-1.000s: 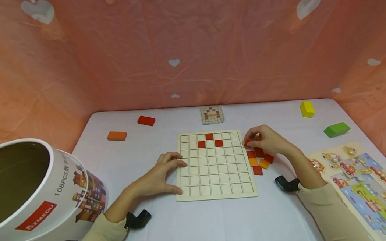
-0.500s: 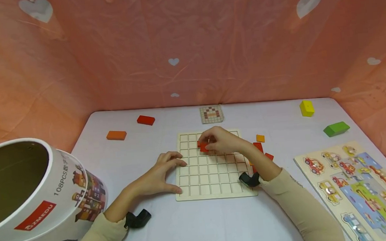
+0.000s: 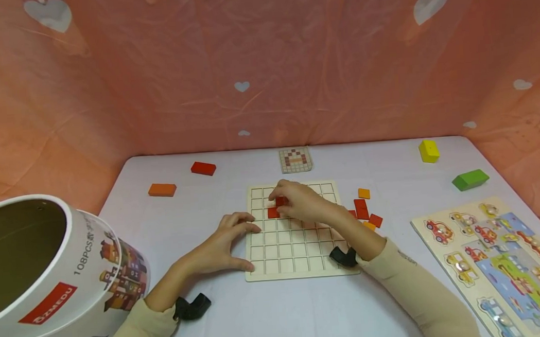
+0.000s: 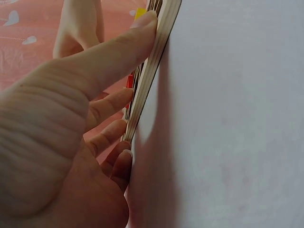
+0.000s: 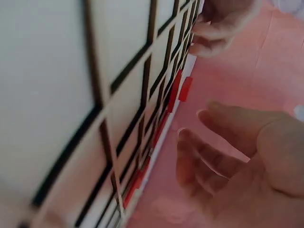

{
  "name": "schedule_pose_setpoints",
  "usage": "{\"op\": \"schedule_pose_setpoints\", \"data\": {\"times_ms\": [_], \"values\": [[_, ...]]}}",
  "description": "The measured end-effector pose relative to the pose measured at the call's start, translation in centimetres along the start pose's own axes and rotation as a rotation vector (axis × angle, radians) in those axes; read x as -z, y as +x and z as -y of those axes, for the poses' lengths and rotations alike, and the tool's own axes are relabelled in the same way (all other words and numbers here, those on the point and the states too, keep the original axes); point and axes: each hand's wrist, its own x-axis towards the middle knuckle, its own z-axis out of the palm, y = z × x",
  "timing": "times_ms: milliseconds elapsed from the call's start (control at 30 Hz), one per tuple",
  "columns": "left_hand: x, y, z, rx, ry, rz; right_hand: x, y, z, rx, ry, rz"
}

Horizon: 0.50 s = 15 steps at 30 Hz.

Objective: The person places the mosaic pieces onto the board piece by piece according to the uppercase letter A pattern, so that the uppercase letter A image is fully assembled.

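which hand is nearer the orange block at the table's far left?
Left. The left hand rests on the grid board's left edge, the side toward the orange block. The right hand is over the board's upper cells, farther away.

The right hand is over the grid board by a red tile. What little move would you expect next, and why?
Probably lifting the right hand away towards the loose tiles beside the board. A red tile already lies in a cell under its fingers, which look relaxed in the right wrist view, and the left hand holds the grid board by its edge.
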Motion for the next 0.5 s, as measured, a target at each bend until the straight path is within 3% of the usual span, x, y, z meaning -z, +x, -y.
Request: {"op": "schedule_pose_setpoints", "data": {"times_ms": [67, 200, 300, 500], "values": [[0.0, 0.0, -0.1, 0.001, -0.003, 0.001, 0.1, -0.9, 0.5, 0.002, -0.102, 0.023], [0.1, 0.0, -0.1, 0.004, -0.005, 0.006, 0.0, -2.7, 1.3, -0.014, -0.252, 0.167], [0.1, 0.0, -0.1, 0.003, -0.002, 0.008, -0.4, -3.6, 1.9, -0.047, -0.307, 0.263], [0.1, 0.0, -0.1, 0.002, -0.001, 0.009, -1.1, -3.8, 2.7, -0.048, -0.32, 0.31]]}}
